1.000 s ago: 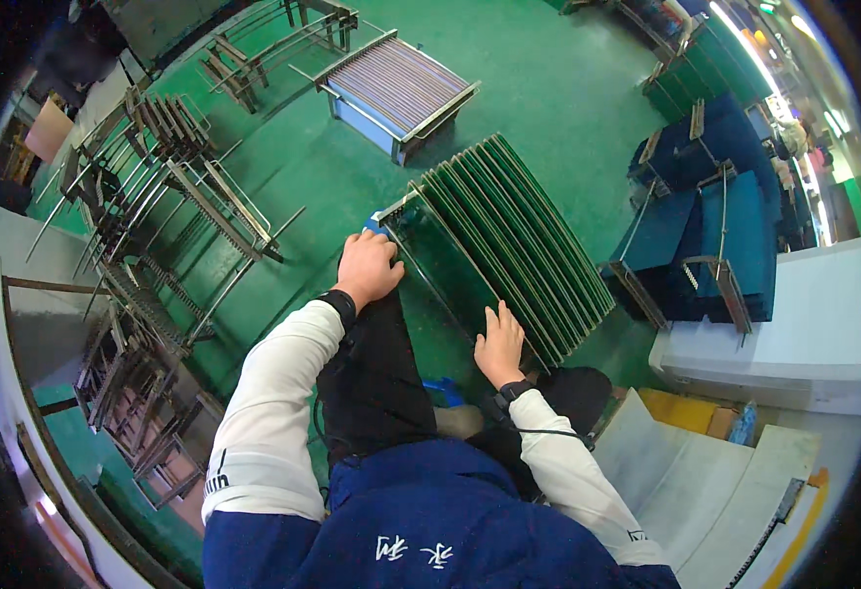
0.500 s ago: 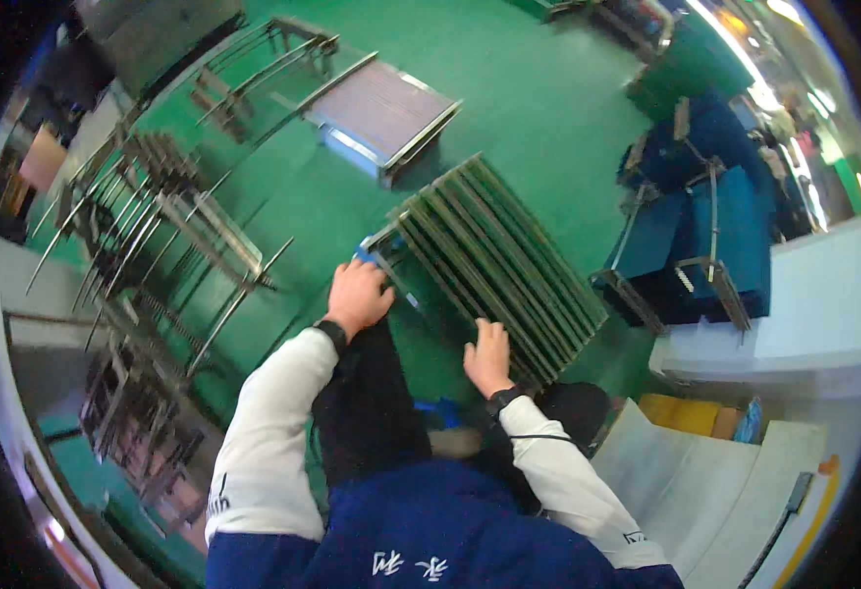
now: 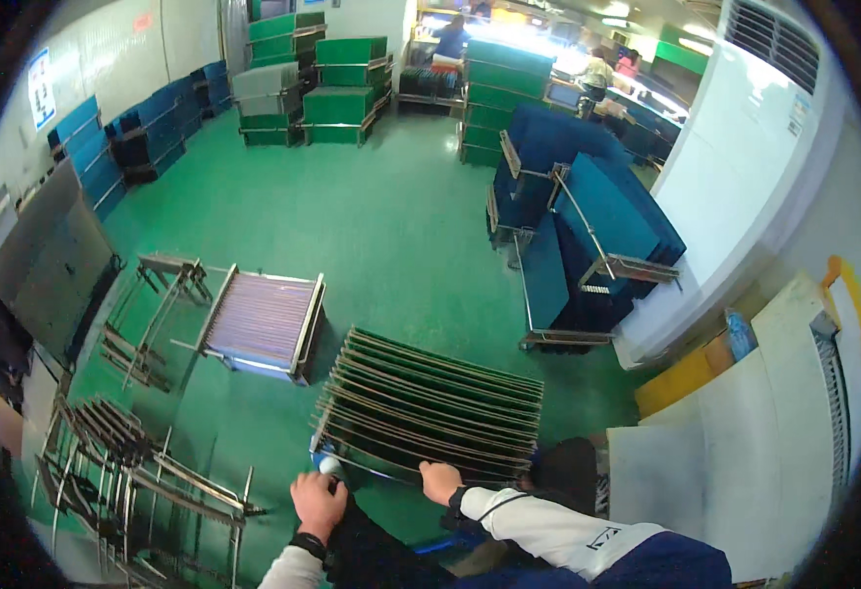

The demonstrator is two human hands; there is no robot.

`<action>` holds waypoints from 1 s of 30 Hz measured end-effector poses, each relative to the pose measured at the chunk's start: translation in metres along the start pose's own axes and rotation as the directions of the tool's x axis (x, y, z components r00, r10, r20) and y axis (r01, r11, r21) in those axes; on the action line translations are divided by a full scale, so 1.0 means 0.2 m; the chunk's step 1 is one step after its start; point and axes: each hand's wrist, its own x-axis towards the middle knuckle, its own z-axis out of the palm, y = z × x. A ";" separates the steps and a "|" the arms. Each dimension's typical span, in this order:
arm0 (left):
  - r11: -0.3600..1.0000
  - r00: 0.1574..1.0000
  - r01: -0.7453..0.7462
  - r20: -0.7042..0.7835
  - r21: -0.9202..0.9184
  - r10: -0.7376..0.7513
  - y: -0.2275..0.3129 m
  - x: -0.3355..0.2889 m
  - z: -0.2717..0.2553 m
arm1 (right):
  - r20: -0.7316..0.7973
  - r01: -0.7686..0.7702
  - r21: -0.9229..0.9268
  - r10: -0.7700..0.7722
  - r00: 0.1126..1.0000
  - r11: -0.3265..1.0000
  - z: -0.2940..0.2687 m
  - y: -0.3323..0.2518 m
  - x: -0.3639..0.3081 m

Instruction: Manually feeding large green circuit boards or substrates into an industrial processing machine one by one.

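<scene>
A slatted rack [image 3: 440,398] stands low on the floor in front of me, holding several thin dark boards in parallel rows. My right hand [image 3: 440,482] is at the rack's near edge, its fingers curled against the nearest board; whether it grips that board is hidden. Further left, my left hand [image 3: 319,505] has bent fingers over my dark-clad leg [image 3: 376,540], beside the rack's near left corner. A small white rounded thing [image 3: 329,466] shows just past its fingertips, next to a blue corner piece. What lies under the left fingers cannot be seen.
Another rack [image 3: 262,312] with pale slats stands farther left. Bare metal frames [image 3: 146,481] crowd the near left. Blue panels on a metal frame [image 3: 588,236] stand at right, before a white cabinet [image 3: 725,187]. Green stacks [image 3: 342,103] line the back; people work behind.
The view has tipped upward, bringing the far room into sight, and the racks sit lower in the picture. My right hand's fingers have curled in; the left stays near the rack's corner.
</scene>
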 end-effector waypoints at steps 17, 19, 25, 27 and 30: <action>1.000 0.999 0.007 0.038 0.030 -0.008 -0.01 0.01 0.00 | 0.101 0.041 -0.043 -0.036 0.994 0.998 0.01 0.08 0.08; 1.000 0.999 0.006 0.049 0.026 -0.008 -0.01 0.01 0.03 | 0.026 0.089 -0.022 -0.089 0.996 0.996 -0.06 0.07 0.06; 0.996 1.000 -0.026 0.019 0.081 0.024 0.00 -0.02 0.06 | -0.081 0.199 -0.019 -0.200 0.976 0.980 -0.54 0.00 -0.01; 0.995 1.000 -0.012 0.015 0.104 0.010 -0.04 -0.05 0.07 | -0.064 0.201 -0.059 -0.205 0.977 0.978 -0.75 -0.09 -0.06; 0.995 1.000 -0.022 -0.003 0.093 0.022 -0.03 -0.05 0.10 | -0.106 0.180 -0.067 -0.186 0.977 0.981 -1.04 -0.10 -0.17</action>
